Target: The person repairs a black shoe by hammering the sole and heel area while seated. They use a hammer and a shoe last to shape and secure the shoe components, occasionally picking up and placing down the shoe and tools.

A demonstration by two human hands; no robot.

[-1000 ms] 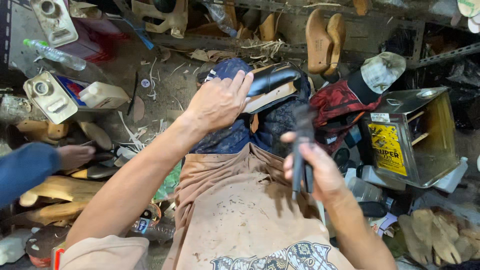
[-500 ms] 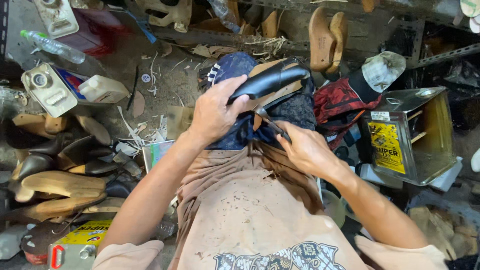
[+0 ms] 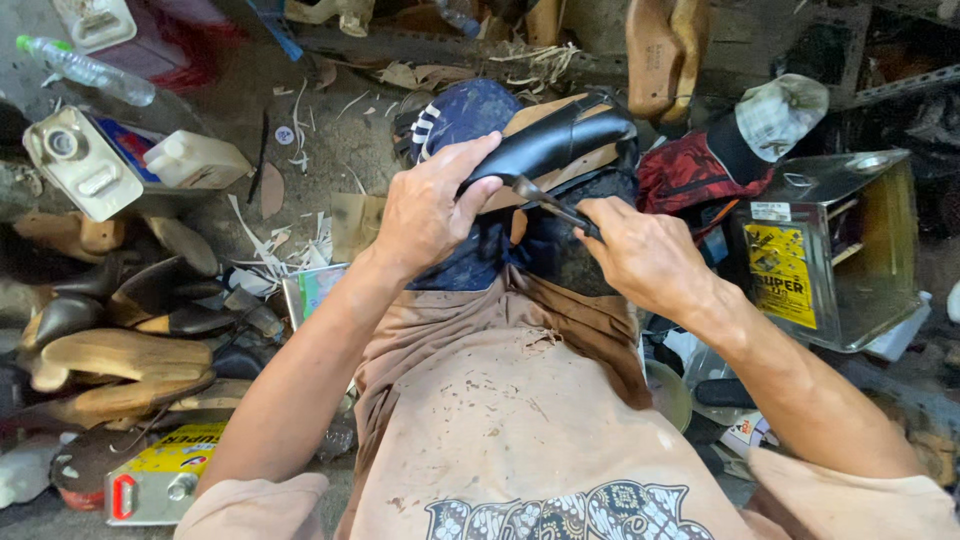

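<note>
My left hand point(image 3: 432, 205) grips a black leather shoe upper point(image 3: 560, 140) stretched over a wooden last, resting on my lap above dark blue cloth. Fingers wrap the upper's near end. My right hand point(image 3: 640, 250) is closed on a thin dark metal tool point(image 3: 545, 200), whose tip meets the edge of the black upper just right of my left fingers. A stained brown apron point(image 3: 520, 400) covers my lap below both hands.
Wooden shoe lasts and dark shoe parts point(image 3: 110, 340) pile at the left. White plastic jugs point(image 3: 120, 165) and a plastic bottle point(image 3: 85, 70) lie upper left. A square metal tin with a yellow label point(image 3: 830, 255) stands right. Red cloth point(image 3: 690, 170) and two lasts point(image 3: 665, 50) sit behind.
My right hand has come up from my lap with the tool to the shoe's edge. My left hand shifted its grip along the upper. The view moved closer over the shoe.
</note>
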